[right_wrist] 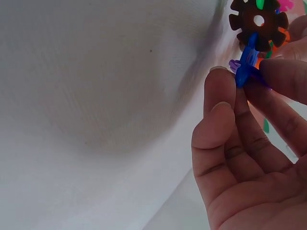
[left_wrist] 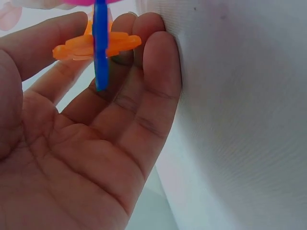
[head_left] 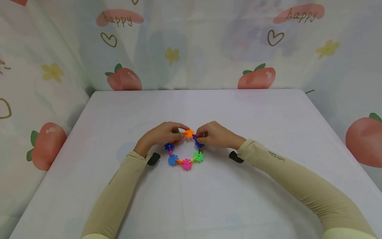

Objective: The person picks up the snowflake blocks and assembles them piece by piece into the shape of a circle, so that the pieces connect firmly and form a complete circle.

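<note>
A ring of linked plastic snowflake discs hangs between both hands over the table in the head view. Along it are a pink disc (head_left: pixel 187 164), a light green disc (head_left: pixel 198 156), a light blue disc (head_left: pixel 172 160) and dark blue ones. At the ring's far side, my left hand (head_left: pixel 161 134) pinches an orange disc (head_left: pixel 189 133) between thumb and index finger. To its right, my right hand (head_left: pixel 219 136) pinches a purple disc (head_left: pixel 195 137) joined to a dark blue disc (right_wrist: pixel 247 62). A brown disc (right_wrist: pixel 243 29) shows beyond those fingertips in the right wrist view.
A white cloth covers the table (head_left: pixel 185 205). Behind it hangs a printed curtain (head_left: pixel 203 43), which continues along the left and right sides. Black wrist-worn pieces show beneath the left wrist (head_left: pixel 153 159) and right wrist (head_left: pixel 236 157). Beige sleeves cover both forearms.
</note>
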`<state>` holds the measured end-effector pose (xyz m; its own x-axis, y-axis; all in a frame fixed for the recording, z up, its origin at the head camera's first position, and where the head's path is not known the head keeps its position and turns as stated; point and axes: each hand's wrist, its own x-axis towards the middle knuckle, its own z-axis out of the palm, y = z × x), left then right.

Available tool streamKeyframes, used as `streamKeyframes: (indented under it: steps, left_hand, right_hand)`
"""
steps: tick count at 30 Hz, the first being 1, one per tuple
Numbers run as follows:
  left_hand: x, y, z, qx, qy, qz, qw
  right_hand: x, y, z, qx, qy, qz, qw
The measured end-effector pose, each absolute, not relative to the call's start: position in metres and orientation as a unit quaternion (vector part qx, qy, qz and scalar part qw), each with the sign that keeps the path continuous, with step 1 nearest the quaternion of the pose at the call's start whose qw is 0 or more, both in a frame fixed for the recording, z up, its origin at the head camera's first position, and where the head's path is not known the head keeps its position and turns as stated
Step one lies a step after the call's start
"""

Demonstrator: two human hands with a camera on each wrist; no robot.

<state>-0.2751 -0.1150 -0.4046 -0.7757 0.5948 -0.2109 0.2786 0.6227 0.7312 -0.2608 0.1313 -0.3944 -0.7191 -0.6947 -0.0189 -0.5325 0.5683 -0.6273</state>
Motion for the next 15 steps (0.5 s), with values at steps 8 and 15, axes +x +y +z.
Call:
streamKeyframes:
  steps: [8,15]
  left_hand:
    - [-0.2734,-0.1127,-0.4055,0.257,0.88,0.339,0.211]
    - [-0.2727,-0.1086,-0.4053,0.253,0.888,0.317,0.216]
  right_hand:
    - [-0.2609,0.1297,-0.3964,-0.357,0.876,-0.304,0.113]
    - [-0.2619,0.127,-0.3973,-0.347,0.872,-0.331,0.094]
